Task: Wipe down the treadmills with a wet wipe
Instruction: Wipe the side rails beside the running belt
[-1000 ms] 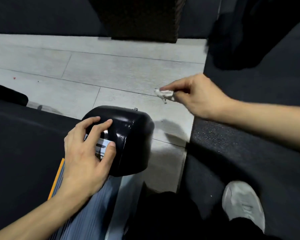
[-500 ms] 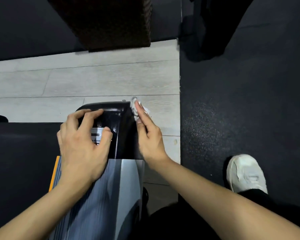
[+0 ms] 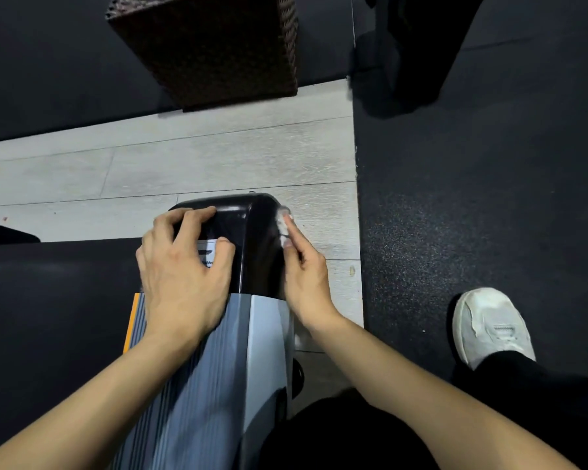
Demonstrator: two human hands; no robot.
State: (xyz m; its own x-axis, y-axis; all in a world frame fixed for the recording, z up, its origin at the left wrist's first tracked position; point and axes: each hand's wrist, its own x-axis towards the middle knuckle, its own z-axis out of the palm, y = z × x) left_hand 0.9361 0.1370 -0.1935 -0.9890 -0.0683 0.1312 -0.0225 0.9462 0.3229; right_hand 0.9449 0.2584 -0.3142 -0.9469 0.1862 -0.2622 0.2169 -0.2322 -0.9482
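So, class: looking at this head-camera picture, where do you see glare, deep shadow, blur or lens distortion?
Head view: glare streaks shine on the glossy black end cap of the treadmill; the treadmill belt at left is almost featureless black; the wicker basket leans and its lower edge is smeared; the white wet wipe under the right hand is bright and soft; wide-angle stretch enlarges both forearms.

Your left hand [image 3: 180, 266] sits palm-down, fingers spread and bent, thumb tucked toward the middle; your right hand [image 3: 306, 276] stands on edge alongside, fingers long and straight, pressing sideways, both bare forearms reaching forward from below
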